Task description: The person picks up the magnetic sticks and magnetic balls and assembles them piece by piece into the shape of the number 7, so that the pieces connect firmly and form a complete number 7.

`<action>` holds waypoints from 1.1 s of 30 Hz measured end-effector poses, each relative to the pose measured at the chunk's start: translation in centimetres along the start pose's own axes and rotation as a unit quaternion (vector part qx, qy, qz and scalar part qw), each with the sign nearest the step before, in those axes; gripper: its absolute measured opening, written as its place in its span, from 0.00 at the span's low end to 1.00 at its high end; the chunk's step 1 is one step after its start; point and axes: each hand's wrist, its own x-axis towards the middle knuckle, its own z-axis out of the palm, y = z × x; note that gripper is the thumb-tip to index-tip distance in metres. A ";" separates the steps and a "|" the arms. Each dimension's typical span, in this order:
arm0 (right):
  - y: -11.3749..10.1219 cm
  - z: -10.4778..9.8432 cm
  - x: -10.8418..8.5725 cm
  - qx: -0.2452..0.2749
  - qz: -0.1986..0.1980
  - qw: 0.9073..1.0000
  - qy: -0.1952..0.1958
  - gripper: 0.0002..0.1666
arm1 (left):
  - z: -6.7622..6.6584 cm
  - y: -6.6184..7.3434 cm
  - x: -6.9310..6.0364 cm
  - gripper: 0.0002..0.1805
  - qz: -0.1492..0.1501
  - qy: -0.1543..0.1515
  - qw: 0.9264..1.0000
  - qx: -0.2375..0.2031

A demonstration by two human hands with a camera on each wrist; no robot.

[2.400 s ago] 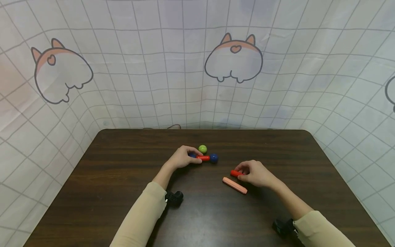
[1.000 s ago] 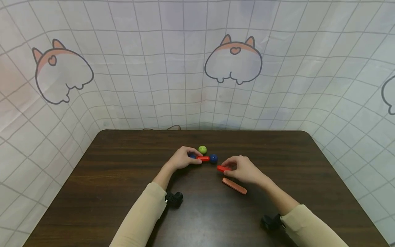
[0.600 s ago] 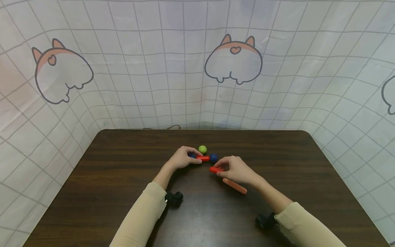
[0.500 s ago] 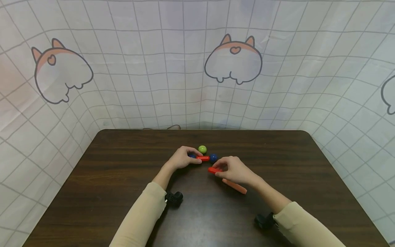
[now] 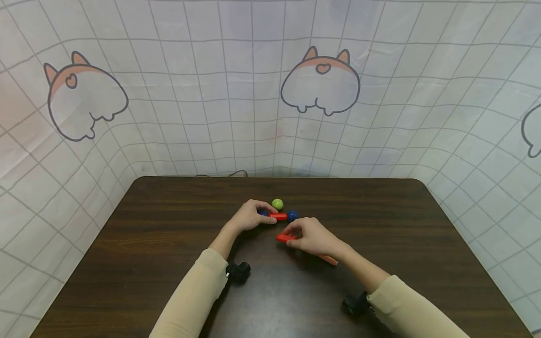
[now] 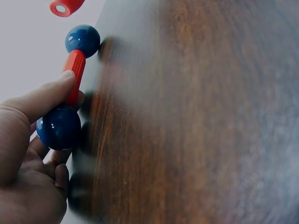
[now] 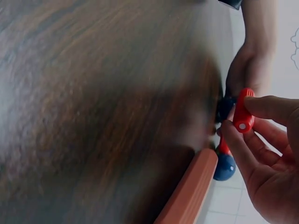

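Note:
My left hand (image 5: 248, 216) pinches a red rod (image 5: 279, 216) between thumb and fingers. In the left wrist view a blue ball (image 6: 82, 41) sits at the rod's far end and another blue ball (image 6: 59, 127) at its near end, beside the palm. My right hand (image 5: 314, 237) holds a second red rod (image 5: 285, 238) by thumb and fingertips, nearer the front than the first rod. A pale dot shows on that rod's end (image 7: 242, 126) in the right wrist view. Part of an orange stick (image 5: 329, 259) is hidden beneath the right hand.
Just behind the held red rod, a green ball (image 5: 277, 204) lies on the dark wooden table (image 5: 148, 234). A white gridded curtain (image 5: 211, 94) with animal drawings hangs behind the table and along its sides. Each wrist wears a small black camera (image 5: 239, 271).
My right hand has moved left with the second red rod, lately a little toward the front, and now covers part of the orange stick. The left hand has stayed in place.

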 end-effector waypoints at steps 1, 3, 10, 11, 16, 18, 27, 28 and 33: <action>-0.1 0.1 0.1 0.000 0.000 1.000 -0.002 0.13 | 0.0 0.0 0.0 0.11 -0.001 -0.001 1.000 -0.001; -0.2 0.3 0.2 -0.003 0.002 1.000 -0.005 0.13 | 0.0 0.0 0.0 0.11 -0.002 -0.003 1.000 0.000; -0.5 1.2 0.5 0.006 0.006 1.000 -0.016 0.11 | 0.0 0.2 0.0 0.10 0.001 0.000 1.000 0.005; -0.5 1.3 0.6 0.007 -0.002 1.000 -0.016 0.11 | -0.1 0.2 0.0 0.10 -0.001 0.000 1.000 0.004; -0.6 1.8 0.7 0.001 -0.036 0.999 -0.017 0.10 | 0.0 0.2 0.0 0.10 -0.004 0.003 1.000 0.007; -0.5 2.0 0.7 0.000 -0.040 0.999 -0.018 0.10 | 0.0 0.2 0.0 0.10 -0.004 0.004 1.000 0.009; -0.7 2.3 0.7 -0.005 -0.045 0.999 -0.023 0.09 | 0.1 0.1 0.1 0.10 -0.003 0.004 1.000 0.004; -0.7 2.3 0.7 -0.006 -0.046 0.999 -0.023 0.09 | 0.1 0.1 0.1 0.10 -0.003 0.005 1.000 0.003; -0.8 2.4 0.8 -0.008 -0.045 0.999 -0.024 0.09 | 0.1 0.2 0.1 0.10 -0.007 0.004 1.000 0.001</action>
